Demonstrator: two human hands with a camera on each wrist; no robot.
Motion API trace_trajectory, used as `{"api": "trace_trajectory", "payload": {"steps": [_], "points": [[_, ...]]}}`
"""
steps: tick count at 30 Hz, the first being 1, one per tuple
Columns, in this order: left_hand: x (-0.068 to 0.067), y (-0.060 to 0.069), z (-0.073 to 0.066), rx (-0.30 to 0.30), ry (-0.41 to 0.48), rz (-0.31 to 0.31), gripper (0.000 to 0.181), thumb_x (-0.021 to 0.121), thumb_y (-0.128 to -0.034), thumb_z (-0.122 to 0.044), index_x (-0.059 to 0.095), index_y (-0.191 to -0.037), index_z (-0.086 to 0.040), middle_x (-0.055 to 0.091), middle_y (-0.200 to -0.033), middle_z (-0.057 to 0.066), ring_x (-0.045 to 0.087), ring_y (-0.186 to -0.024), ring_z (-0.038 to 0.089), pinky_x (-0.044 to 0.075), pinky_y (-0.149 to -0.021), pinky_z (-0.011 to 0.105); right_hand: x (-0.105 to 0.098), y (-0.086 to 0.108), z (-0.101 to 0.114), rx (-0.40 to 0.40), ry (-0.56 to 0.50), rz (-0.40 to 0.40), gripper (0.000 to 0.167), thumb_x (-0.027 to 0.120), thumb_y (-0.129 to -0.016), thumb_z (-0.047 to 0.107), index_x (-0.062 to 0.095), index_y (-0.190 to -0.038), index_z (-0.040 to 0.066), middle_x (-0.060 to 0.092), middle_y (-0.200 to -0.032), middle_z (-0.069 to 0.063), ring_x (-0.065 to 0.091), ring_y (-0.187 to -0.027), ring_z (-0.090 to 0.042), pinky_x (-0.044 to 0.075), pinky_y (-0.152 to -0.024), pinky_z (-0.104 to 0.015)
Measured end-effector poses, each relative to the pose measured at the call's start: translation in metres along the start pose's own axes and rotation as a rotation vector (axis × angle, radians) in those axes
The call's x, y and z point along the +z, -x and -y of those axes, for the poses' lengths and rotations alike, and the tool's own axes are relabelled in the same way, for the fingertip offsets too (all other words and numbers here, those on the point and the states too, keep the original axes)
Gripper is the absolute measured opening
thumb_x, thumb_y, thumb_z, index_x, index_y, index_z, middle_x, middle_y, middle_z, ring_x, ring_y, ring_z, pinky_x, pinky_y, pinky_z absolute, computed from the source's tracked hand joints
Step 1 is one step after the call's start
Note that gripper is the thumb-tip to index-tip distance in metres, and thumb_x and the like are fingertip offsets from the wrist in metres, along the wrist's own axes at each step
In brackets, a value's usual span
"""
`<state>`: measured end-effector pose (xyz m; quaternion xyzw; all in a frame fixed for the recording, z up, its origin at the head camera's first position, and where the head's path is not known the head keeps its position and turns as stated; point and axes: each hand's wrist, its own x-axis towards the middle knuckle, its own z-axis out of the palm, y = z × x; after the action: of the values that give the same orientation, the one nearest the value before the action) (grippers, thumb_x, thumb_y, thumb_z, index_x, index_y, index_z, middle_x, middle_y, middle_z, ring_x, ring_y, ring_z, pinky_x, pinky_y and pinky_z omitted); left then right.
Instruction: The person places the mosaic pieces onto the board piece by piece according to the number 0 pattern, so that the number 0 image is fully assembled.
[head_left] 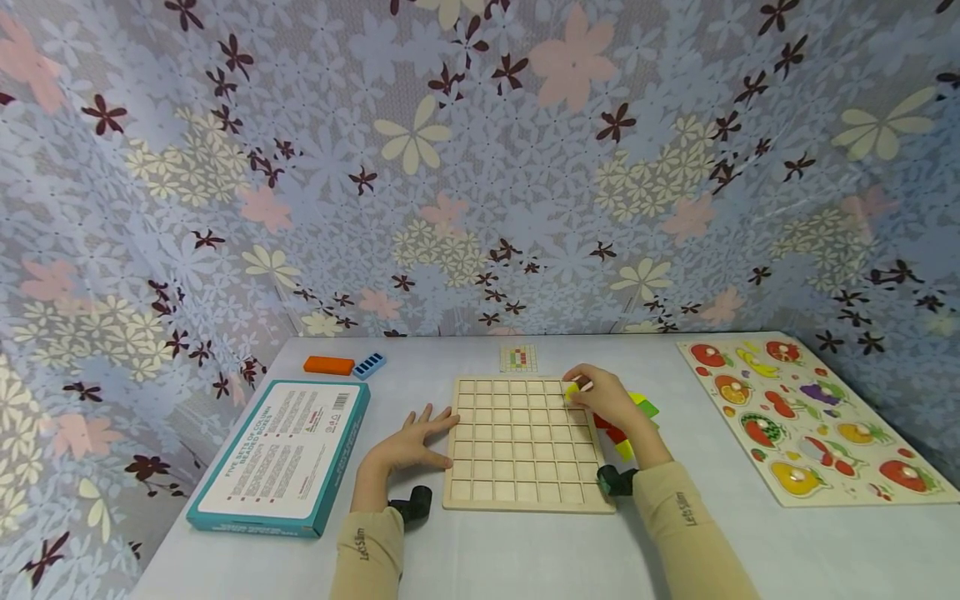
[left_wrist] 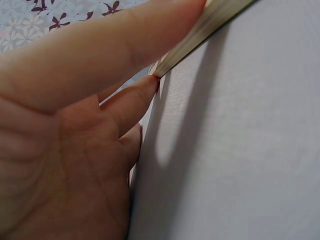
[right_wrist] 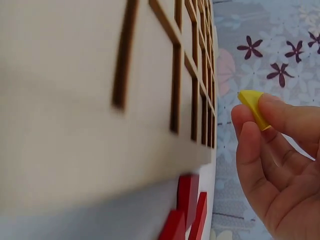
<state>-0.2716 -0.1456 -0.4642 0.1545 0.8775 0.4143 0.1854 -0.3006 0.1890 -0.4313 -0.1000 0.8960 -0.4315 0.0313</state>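
A wooden board [head_left: 522,447] divided into a grid of square cells lies on the table. My right hand [head_left: 609,402] pinches a small yellow block [right_wrist: 255,106] between thumb and fingers, above the board's far right corner. In the head view the fingers partly cover this block. My left hand [head_left: 408,443] has its fingers spread, with thumb and fingertips touching the board's left edge; the left wrist view shows the thumb [left_wrist: 150,30] against that edge. Beside the board's right edge lie red blocks [right_wrist: 188,194], a yellow block [head_left: 624,450] and a green block [head_left: 648,408], partly hidden by the right hand.
A small card with a coloured grid [head_left: 519,358] lies behind the board. At left are a teal-edged box [head_left: 281,450], an orange case [head_left: 328,365] and a blue slotted piece [head_left: 369,365]. A fruit puzzle board [head_left: 813,425] lies at right. A flowered curtain [head_left: 480,183] hangs behind.
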Motion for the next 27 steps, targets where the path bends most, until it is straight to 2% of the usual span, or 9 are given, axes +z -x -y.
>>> {"api": "trace_trajectory", "payload": {"steps": [11,19,27], "points": [[0.0,0.0,-0.002,-0.012,0.003,-0.002,0.081,0.08,-0.0677,-0.02,0.042,-0.14,-0.019,0.022,-0.152,-0.001,-0.011,-0.139,0.036,-0.007,-0.107,0.064,0.014,-0.006,0.009,-0.025,-0.056,-0.025,0.019,0.061,-0.086,0.002,0.06,-0.104,-0.005,0.057,-0.096,-0.017,0.06,-0.079,-0.025,0.056,-0.07,-0.036],[0.002,0.002,-0.002,-0.015,0.001,0.0,0.082,0.08,-0.0675,-0.02,0.042,-0.14,-0.02,0.022,-0.152,-0.001,-0.012,-0.139,0.039,-0.006,-0.106,0.066,0.023,-0.009,0.02,-0.019,-0.034,-0.042,0.016,0.063,-0.085,0.007,0.064,-0.099,-0.002,0.061,-0.095,-0.014,0.058,-0.085,-0.026,0.052,-0.067,-0.033],[0.001,0.003,-0.002,-0.01,-0.01,-0.004,0.081,0.08,-0.0685,-0.021,0.042,-0.14,-0.02,0.022,-0.152,-0.001,-0.012,-0.139,0.039,-0.006,-0.106,0.066,0.035,-0.011,0.031,-0.035,-0.047,-0.042,0.018,0.063,-0.086,0.009,0.066,-0.1,-0.001,0.062,-0.099,-0.015,0.058,-0.091,-0.029,0.052,-0.071,-0.036]]}}
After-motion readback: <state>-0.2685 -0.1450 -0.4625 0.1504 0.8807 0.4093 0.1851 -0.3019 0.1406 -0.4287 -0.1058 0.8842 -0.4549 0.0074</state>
